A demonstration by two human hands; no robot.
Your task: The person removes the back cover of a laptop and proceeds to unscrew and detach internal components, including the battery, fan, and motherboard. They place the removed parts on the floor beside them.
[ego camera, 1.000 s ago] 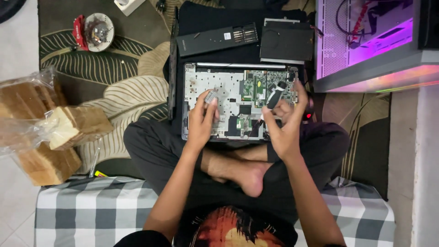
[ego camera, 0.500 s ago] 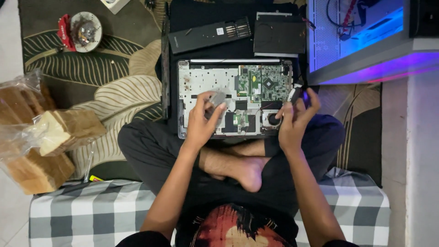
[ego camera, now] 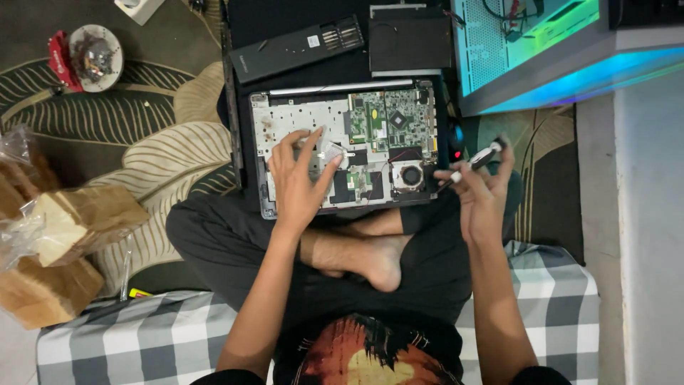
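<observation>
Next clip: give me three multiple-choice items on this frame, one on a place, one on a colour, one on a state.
1. Where does the left hand rest?
A. on the opened laptop
B. on the bread bags
C. on the checked cushion

2. What colour is the glow from the computer case?
A. red
B. cyan-green
C. white

3. What is the right hand doing?
A. lying flat, empty
B. holding a small screwdriver
C. gripping a foot

Answers: A, fingers spread on the bare chassis; B, its panel and edge glow cyan-green; B, the tool sits in its raised fingers.
</observation>
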